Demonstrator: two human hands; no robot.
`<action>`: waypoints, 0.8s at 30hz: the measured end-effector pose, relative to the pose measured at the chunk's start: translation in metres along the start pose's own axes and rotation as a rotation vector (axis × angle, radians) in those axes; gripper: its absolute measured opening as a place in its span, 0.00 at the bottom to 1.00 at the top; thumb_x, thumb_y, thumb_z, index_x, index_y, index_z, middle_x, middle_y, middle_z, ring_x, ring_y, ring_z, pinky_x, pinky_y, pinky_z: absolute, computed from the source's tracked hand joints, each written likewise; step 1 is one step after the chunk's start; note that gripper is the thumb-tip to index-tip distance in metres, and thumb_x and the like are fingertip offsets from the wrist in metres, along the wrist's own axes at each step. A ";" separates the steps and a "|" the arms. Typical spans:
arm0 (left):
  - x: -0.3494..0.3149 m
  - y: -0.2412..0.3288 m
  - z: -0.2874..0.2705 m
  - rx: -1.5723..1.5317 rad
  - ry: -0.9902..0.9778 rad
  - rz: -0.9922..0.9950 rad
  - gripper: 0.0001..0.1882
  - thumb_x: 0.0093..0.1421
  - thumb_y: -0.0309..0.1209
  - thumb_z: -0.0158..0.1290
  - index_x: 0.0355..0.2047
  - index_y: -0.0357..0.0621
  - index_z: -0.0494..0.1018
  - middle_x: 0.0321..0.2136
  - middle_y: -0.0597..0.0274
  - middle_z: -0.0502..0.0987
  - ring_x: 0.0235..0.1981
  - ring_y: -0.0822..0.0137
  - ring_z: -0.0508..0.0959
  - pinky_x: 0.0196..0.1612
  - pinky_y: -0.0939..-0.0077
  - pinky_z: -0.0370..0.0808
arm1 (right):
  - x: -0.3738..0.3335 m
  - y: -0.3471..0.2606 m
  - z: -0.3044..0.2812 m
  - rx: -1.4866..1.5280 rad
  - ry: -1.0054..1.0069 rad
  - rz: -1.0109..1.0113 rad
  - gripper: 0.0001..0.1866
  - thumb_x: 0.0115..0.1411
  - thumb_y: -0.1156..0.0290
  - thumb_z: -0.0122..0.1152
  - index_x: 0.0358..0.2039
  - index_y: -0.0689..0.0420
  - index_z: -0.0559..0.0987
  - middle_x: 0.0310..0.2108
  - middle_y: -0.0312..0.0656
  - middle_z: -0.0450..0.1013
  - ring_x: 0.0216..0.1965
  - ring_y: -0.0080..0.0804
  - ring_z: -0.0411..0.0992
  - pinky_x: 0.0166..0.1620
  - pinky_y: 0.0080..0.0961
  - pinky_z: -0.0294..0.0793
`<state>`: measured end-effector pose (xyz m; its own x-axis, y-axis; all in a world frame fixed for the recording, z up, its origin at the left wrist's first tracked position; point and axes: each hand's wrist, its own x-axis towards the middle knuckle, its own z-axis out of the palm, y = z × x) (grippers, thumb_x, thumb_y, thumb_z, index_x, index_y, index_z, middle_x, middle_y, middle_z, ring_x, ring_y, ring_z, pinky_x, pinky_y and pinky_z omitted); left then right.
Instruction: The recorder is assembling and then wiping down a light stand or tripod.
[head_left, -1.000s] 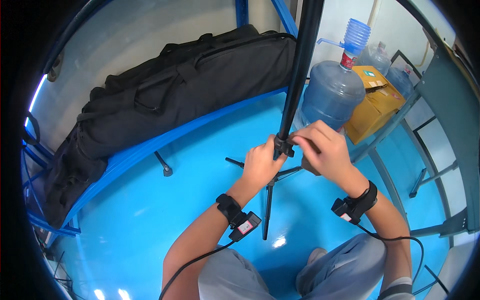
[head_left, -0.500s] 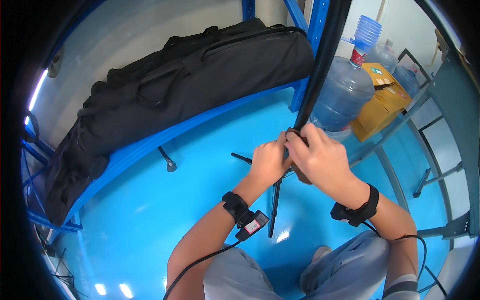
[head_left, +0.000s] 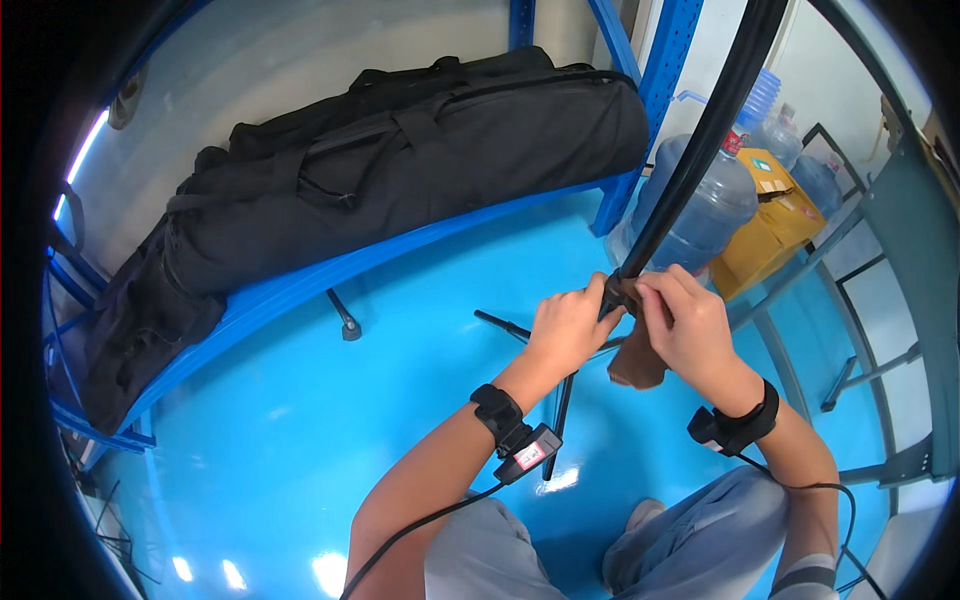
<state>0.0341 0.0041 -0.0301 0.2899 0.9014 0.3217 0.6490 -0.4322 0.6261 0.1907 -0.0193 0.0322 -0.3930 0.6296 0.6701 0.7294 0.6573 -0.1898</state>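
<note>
A black tripod stand rises from the floor, its pole (head_left: 690,170) leaning up to the right. My left hand (head_left: 566,332) is closed round the pole's collar at the near side. From the right, my right hand (head_left: 692,328) pinches a brown cloth (head_left: 637,366) against the same spot, and the cloth's loose end hangs below the fingers. The stand's legs (head_left: 563,420) spread over the floor beneath my hands. Part of the collar is hidden behind my fingers. Each wrist wears a black strap with a small device (head_left: 528,455) and a cable.
Long black bags (head_left: 400,170) lie on a blue metal shelf (head_left: 400,237) at the left. Beyond the pole stand a large water bottle (head_left: 715,210) with a pump and a yellow carton (head_left: 770,235). A grey table frame (head_left: 915,250) borders the right side.
The view has shifted, and the pole now tilts further right. The brown cloth shows more of its hanging end, and my right hand sits slightly apart from my left.
</note>
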 end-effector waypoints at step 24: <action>-0.004 -0.007 0.012 0.030 0.140 0.037 0.19 0.52 0.36 0.55 0.40 0.37 0.66 0.19 0.46 0.75 0.23 0.45 0.76 0.26 0.55 0.73 | 0.003 0.021 -0.005 0.068 0.020 -0.188 0.05 0.52 0.75 0.61 0.29 0.57 0.74 0.27 0.37 0.67 0.24 0.35 0.71 0.25 0.27 0.71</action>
<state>0.0368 0.0043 -0.0441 0.2150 0.8712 0.4414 0.6607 -0.4626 0.5912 0.2078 -0.0054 0.0341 -0.5076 0.4850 0.7121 0.6041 0.7897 -0.1073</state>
